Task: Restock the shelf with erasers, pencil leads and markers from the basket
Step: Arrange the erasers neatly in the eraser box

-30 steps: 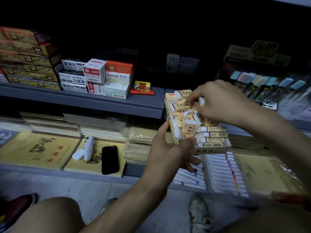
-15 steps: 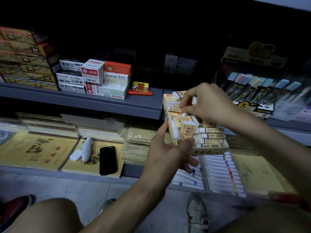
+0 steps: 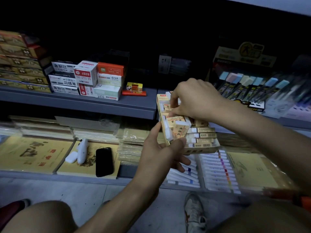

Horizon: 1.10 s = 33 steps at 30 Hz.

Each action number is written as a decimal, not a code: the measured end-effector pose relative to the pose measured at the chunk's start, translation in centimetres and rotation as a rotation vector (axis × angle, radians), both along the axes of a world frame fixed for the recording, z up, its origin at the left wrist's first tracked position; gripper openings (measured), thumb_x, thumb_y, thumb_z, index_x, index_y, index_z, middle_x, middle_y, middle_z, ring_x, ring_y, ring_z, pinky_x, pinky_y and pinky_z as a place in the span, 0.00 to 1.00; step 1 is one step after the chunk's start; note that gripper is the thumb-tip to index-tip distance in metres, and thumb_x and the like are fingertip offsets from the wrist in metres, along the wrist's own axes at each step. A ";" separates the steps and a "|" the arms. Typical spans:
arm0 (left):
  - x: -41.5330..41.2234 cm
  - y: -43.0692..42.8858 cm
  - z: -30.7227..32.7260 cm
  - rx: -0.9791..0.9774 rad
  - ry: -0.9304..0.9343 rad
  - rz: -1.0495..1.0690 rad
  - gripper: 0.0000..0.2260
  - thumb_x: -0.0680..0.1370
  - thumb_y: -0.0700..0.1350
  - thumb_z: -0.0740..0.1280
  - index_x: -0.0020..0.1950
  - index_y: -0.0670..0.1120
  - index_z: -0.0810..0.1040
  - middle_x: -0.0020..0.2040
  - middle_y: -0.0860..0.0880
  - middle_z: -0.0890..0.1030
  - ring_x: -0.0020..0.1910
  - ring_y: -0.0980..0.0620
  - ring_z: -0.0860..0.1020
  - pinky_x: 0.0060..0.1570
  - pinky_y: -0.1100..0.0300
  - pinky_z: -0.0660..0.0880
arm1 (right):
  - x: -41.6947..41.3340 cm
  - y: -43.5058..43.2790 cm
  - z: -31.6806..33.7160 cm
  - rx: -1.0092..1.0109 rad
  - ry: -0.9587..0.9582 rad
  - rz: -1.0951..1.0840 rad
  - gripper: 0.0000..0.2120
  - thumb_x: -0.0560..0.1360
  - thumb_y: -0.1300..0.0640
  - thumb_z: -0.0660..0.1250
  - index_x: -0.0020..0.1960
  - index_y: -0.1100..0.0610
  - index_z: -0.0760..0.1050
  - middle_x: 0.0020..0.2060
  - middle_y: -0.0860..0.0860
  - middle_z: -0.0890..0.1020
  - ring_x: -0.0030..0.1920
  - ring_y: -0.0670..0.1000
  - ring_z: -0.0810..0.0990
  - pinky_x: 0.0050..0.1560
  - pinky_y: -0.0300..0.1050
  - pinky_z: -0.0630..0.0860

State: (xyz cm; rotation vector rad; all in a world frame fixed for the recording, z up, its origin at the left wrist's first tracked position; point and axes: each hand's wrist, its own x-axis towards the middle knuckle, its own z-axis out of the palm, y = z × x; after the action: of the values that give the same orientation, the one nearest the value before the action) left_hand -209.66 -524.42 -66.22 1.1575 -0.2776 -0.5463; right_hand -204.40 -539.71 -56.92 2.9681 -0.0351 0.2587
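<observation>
An open yellow carton of erasers (image 3: 201,147) is held in front of the grey upper shelf (image 3: 107,105). My left hand (image 3: 161,155) grips the carton from below, thumb on its front left corner. Several yellow-sleeved white erasers (image 3: 180,127) fill it, some flat, some on edge. My right hand (image 3: 195,100) reaches in from above and its fingertips pinch an eraser in the upper rows. Marker packs (image 3: 217,170) lie on the lower shelf under the carton. Pencil lead boxes (image 3: 107,80) are stacked on the upper shelf at left.
A black phone (image 3: 104,161) and two white devices (image 3: 79,151) lie on yellow notebooks (image 3: 32,153) on the lower shelf. A pen display (image 3: 252,84) stands at upper right. My knees and a shoe (image 3: 194,214) are on the tiled floor; an orange basket edge (image 3: 303,200) shows at right.
My right hand has moved slightly down and left into the carton, from pinching an eraser above it to fingers among the upper rows. My left hand keeps holding the carton.
</observation>
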 end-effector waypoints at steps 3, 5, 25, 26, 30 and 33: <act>0.0 0.0 -0.1 0.003 0.010 0.002 0.20 0.80 0.36 0.71 0.68 0.55 0.76 0.45 0.41 0.86 0.33 0.42 0.82 0.30 0.57 0.78 | 0.3 0.7 0.3 -0.145 0.027 0.062 0.16 0.72 0.40 0.76 0.54 0.48 0.83 0.53 0.53 0.82 0.54 0.59 0.80 0.46 0.48 0.69; 0.0 0.0 0.0 -0.006 0.019 -0.002 0.21 0.80 0.36 0.71 0.68 0.55 0.76 0.44 0.42 0.86 0.32 0.42 0.82 0.29 0.57 0.78 | 0.2 0.7 0.4 -0.160 0.047 0.085 0.16 0.73 0.41 0.75 0.57 0.48 0.83 0.54 0.54 0.82 0.55 0.59 0.80 0.46 0.48 0.68; -0.2 0.1 -0.2 -0.004 0.028 0.019 0.21 0.80 0.36 0.70 0.69 0.54 0.75 0.44 0.39 0.85 0.32 0.43 0.82 0.30 0.56 0.79 | 0.9 1.0 -1.1 -0.110 -0.030 -0.118 0.19 0.70 0.47 0.80 0.56 0.53 0.81 0.50 0.55 0.82 0.53 0.61 0.81 0.45 0.49 0.69; -0.2 0.1 -0.2 -0.004 0.025 0.017 0.21 0.80 0.36 0.70 0.69 0.54 0.75 0.43 0.40 0.85 0.32 0.43 0.82 0.30 0.56 0.79 | 1.0 1.2 -1.1 -0.142 -0.036 -0.119 0.17 0.71 0.49 0.79 0.56 0.54 0.81 0.49 0.55 0.82 0.52 0.61 0.81 0.44 0.49 0.69; -0.1 0.1 -0.1 -0.005 0.004 0.004 0.19 0.80 0.36 0.70 0.66 0.56 0.76 0.42 0.41 0.85 0.32 0.43 0.82 0.30 0.55 0.79 | 0.8 1.4 -1.3 -0.285 -0.056 -0.032 0.08 0.75 0.54 0.74 0.52 0.55 0.81 0.40 0.54 0.76 0.47 0.61 0.81 0.41 0.48 0.68; -0.1 0.1 -0.2 -0.003 0.000 0.003 0.19 0.81 0.36 0.69 0.66 0.57 0.75 0.43 0.42 0.86 0.32 0.43 0.82 0.30 0.55 0.79 | 0.4 0.8 -1.1 -0.340 -0.028 0.058 0.10 0.77 0.48 0.72 0.50 0.54 0.81 0.38 0.53 0.76 0.45 0.60 0.80 0.40 0.48 0.68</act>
State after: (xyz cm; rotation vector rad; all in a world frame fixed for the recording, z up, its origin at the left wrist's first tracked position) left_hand -209.79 -524.35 -66.46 1.1547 -0.2763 -0.5430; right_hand -203.97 -538.89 -58.04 2.6298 0.0831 0.2819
